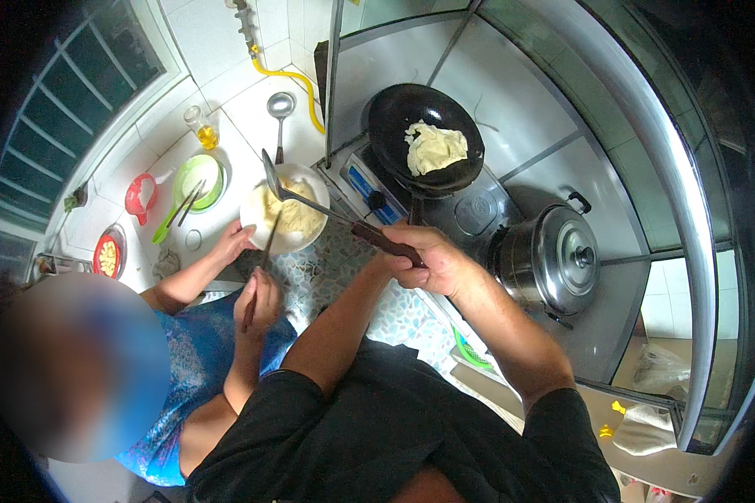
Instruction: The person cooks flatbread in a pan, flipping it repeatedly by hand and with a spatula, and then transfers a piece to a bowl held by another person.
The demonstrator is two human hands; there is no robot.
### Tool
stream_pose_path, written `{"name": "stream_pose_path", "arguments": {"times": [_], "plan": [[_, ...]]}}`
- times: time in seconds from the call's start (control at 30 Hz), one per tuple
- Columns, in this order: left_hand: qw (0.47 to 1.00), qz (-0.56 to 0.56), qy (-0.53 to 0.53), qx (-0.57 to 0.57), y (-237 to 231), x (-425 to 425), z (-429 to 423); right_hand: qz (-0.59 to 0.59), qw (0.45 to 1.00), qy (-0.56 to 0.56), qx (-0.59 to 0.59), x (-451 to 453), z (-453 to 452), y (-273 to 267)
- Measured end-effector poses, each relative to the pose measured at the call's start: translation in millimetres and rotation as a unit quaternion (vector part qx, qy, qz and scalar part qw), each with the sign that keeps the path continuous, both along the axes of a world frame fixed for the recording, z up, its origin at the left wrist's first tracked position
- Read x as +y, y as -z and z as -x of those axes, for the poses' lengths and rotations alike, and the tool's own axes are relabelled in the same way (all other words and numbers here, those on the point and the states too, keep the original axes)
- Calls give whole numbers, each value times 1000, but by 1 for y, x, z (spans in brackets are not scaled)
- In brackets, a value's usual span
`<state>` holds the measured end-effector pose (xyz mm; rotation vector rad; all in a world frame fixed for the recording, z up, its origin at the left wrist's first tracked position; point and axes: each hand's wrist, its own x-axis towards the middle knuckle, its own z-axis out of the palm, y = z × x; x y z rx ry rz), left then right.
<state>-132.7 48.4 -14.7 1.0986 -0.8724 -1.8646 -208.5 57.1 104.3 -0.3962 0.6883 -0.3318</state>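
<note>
My right hand [418, 258] grips the dark handle of a metal wok turner [318, 207]. Its blade reaches left over a white bowl [249, 220] of pale yellow cooked food [302, 223]. Behind my right wrist, my left hand [402, 221] is at the handle of a black wok [384, 126]; most of that grip is hidden. A pale yellow, pancake-like sheet of food [437, 149] lies in the wok, over the gas stove [377, 188]. Another person's hand [233, 242] holds the bowl's rim, and their other hand [261, 298] holds a slim dark utensil over it.
A lidded steel pot [560, 258] stands right of the wok. On the left counter are a ladle [281, 107], an oil jar [206, 135], a green bowl with chopsticks [179, 188], a red cup [139, 200] and a red dish [107, 254]. Glass panels [629, 126] surround the stove.
</note>
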Motion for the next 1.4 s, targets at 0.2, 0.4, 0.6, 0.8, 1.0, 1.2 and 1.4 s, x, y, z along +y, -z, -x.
{"name": "stream_pose_path", "arguments": {"times": [0.2, 0.4, 0.6, 0.8, 1.0, 1.2, 1.4], "plan": [[1000, -7, 10, 5, 6, 2, 0, 47, 998, 45, 7, 13, 6, -14], [1000, -14, 7, -10, 8, -10, -10, 275, 904, 125, 304, 12, 66, -55], [995, -26, 96, -3, 21, -38, -68, 591, 440, -7, 676, -30, 139, -77], [978, -54, 196, -49, -20, -73, -122, 584, 402, -74, 701, -86, 169, -95], [952, -10, 296, -78, -7, -92, -138, 589, 338, -121, 724, -118, 161, -86], [942, -35, 333, -29, -5, -107, -152, 581, 384, -158, 700, -129, 157, -89], [928, -27, 364, -72, -12, -130, -173, 586, 382, -160, 697, -135, 166, -76]]}}
